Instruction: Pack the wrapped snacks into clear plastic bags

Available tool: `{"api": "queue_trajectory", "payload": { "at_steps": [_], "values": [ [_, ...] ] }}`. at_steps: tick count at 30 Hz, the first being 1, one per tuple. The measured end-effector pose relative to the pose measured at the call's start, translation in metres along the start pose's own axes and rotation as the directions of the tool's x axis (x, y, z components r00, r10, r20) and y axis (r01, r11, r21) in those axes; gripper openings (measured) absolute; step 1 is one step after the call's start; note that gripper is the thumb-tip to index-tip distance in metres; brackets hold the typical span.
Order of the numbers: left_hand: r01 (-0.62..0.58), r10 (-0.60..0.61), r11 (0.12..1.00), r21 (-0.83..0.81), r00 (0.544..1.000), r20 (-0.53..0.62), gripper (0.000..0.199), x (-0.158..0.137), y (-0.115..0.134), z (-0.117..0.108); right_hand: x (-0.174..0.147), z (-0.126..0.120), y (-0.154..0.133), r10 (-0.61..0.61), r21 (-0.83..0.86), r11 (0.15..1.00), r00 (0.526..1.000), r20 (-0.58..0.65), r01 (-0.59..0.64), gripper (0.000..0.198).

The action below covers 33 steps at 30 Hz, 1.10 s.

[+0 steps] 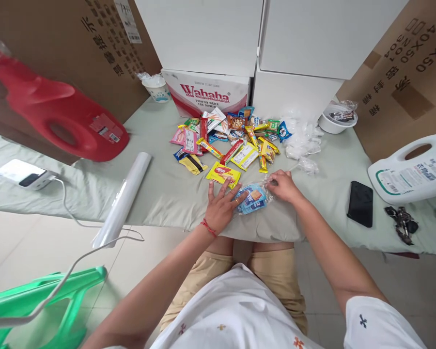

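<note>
On a pale green table, a clear plastic bag holds light-blue snack packets, just off centre towards 4 o'clock. The right hand pinches its edge; the left hand rests on it, fingers spread and unclenched. At 2 o'clock, a white bowl holds a dark wrapper; at 11, a paper cup holds clear film. A carton at 12 reads "Wahaha", a yellow packet "nabati". One blue packet pictures a biscuit

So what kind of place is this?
Perhaps a room at home, or a storeroom: I can see a cloth-covered table, wrapped snacks and big cardboard boxes.
</note>
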<state>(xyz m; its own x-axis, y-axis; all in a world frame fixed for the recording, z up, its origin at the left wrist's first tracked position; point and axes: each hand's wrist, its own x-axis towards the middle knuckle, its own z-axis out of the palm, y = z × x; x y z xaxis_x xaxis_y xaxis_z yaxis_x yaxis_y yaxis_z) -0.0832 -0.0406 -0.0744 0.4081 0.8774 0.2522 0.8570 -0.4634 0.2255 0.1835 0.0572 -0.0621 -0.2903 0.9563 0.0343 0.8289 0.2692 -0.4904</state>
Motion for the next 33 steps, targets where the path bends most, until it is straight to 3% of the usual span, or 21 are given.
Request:
{"api": "queue_trajectory", "payload": {
  "at_steps": [3, 5, 8, 10, 13, 16, 19, 22, 24, 26, 30, 33],
  "values": [
    [-0.011, 0.011, 1.000, 0.004, 1.000, -0.002, 0.075, -0.001, -0.001, 0.001, 0.000, 0.001, -0.005, -0.034, 0.195, 0.980, 0.999, -0.041, 0.041, 0.022],
    [-0.017, 0.017, 1.000, 0.006, 1.000, 0.003, 0.073, -0.001, -0.001, 0.001, 0.001, 0.000, -0.009, 0.016, 0.229, 0.973, 1.000, -0.009, -0.014, 0.029],
    [-0.021, 0.021, 1.000, 0.008, 1.000, 0.011, 0.069, -0.001, -0.001, 0.000, 0.001, -0.004, -0.020, 0.098, 0.160, 0.981, 0.991, 0.096, -0.113, 0.026],
    [-0.026, 0.026, 1.000, 0.008, 1.000, 0.013, 0.067, 0.000, 0.000, 0.000, -0.001, -0.008, -0.035, 0.121, 0.100, 0.987, 0.992, 0.044, -0.125, 0.018],
    [-0.039, 0.039, 0.999, -0.001, 0.999, 0.010, 0.065, 0.001, 0.002, -0.001, -0.012, -0.005, -0.069, 0.079, -0.048, 0.995, 0.991, -0.104, -0.084, 0.019],
    [-0.031, 0.031, 0.999, -0.009, 0.999, 0.007, 0.058, 0.002, 0.002, -0.001, -0.033, 0.013, -0.104, 0.000, -0.209, 0.978, 1.000, -0.025, -0.005, 0.028],
    [-0.006, 0.007, 0.998, -0.065, 1.000, 0.016, 0.057, -0.002, -0.006, 0.000, -0.057, 0.036, -0.119, -0.080, -0.256, 0.963, 0.996, 0.031, 0.086, 0.034],
    [0.122, -0.145, 0.971, -0.207, 0.984, -0.101, 0.057, -0.011, -0.019, 0.000, -0.075, 0.049, -0.114, -0.199, -0.211, 0.958, 0.980, -0.010, 0.192, 0.046],
    [0.290, -0.343, 0.925, -0.244, 0.914, -0.215, 0.044, -0.018, -0.021, -0.002, -0.083, 0.051, -0.108, -0.238, -0.203, 0.952, 0.971, -0.022, 0.229, 0.055],
    [0.410, -0.446, 0.893, -0.186, 0.861, -0.246, 0.036, -0.024, -0.015, -0.006, -0.086, 0.051, -0.105, -0.242, -0.222, 0.947, 0.970, -0.006, 0.234, 0.058],
    [0.372, -0.374, 0.927, -0.036, 0.926, -0.044, 0.020, -0.029, 0.009, -0.021, -0.088, 0.049, -0.105, -0.229, -0.251, 0.940, 0.973, 0.033, 0.229, 0.061],
    [0.439, -0.421, 0.890, -0.126, 0.896, 0.143, 0.014, -0.027, 0.019, -0.035, -0.090, 0.044, -0.106, -0.233, -0.246, 0.939, 0.970, 0.068, 0.242, 0.068]
  ]
}}
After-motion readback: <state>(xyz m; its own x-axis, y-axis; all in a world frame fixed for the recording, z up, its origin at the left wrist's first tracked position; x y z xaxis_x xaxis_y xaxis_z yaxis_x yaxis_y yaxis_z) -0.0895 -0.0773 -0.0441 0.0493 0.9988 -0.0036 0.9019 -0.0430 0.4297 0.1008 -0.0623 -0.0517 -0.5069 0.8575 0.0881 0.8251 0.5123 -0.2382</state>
